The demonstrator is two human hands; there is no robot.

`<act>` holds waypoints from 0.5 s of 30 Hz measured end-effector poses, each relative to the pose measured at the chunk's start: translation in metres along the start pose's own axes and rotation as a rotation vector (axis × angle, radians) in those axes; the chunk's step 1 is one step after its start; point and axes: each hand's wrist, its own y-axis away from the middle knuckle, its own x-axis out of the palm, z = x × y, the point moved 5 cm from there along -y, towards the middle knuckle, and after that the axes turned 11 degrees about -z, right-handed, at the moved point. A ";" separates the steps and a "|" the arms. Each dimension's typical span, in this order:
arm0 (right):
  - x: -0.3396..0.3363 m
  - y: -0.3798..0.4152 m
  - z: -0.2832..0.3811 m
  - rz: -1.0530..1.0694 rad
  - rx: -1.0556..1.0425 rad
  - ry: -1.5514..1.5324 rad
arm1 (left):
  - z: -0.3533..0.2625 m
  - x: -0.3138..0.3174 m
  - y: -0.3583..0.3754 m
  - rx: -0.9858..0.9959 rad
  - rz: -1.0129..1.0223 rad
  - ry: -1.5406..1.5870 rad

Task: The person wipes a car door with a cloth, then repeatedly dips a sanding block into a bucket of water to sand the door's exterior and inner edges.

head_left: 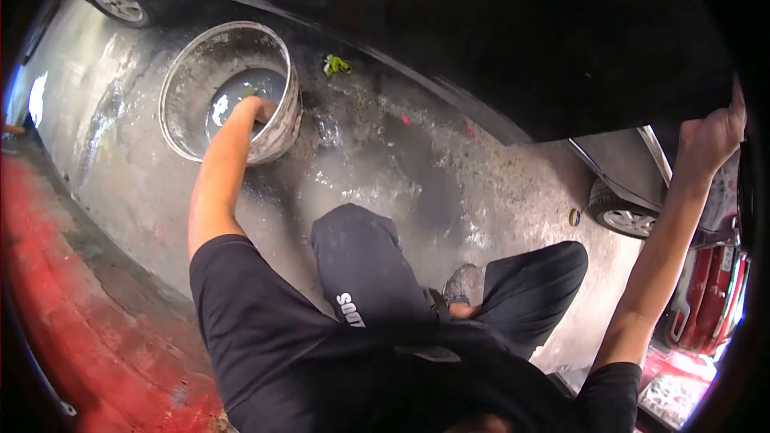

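Observation:
My left hand (263, 109) reaches down into a large, whitish, stained bucket (169, 90) that stands on the wet floor. Greyish water (233, 95) covers the bucket's bottom. A small greenish patch shows right by the hand; I cannot make out what it is. The fingers of this hand are mostly hidden. Far to the right, with the arm stretched out, my right hand (712, 138) is at the edge of a dark car panel (561, 56). It grips that edge, its fingers partly hidden behind the panel.
A bright yellow-green crumpled cloth (337, 65) lies on the floor beside the bucket. Car wheels (116, 2) show at upper left and at right (630, 219). A small round object (575, 217) lies near the right wheel. Red-painted floor (72, 297) runs along the left; a red car (706, 301) stands at right.

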 end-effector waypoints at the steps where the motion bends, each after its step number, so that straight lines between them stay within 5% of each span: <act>1: -0.001 -0.003 -0.007 0.008 0.003 0.011 | -0.001 0.013 0.001 0.301 0.144 -0.940; 3: -0.005 -0.018 -0.024 0.049 -0.006 -0.023 | -0.008 0.022 0.017 0.344 0.280 -0.803; 6: -0.003 -0.018 -0.022 0.023 -0.122 -0.094 | -0.051 0.000 0.081 0.614 -0.047 -0.460; 7: -0.002 -0.019 -0.025 0.032 -0.126 -0.088 | -0.060 -0.014 0.084 0.749 -0.167 -0.237; 9: -0.001 -0.025 -0.030 0.040 -0.099 -0.272 | -0.062 -0.036 0.113 1.325 -0.780 0.041; 11: 0.003 -0.023 -0.028 0.042 -0.061 -0.316 | -0.045 -0.013 0.194 1.179 -0.815 0.534; 13: 0.004 -0.022 -0.020 0.043 -0.027 -0.351 | -0.034 0.047 0.255 1.275 -0.804 0.780; 15: 0.006 -0.019 -0.014 0.005 0.040 -0.286 | -0.039 0.129 0.268 1.224 -0.653 0.757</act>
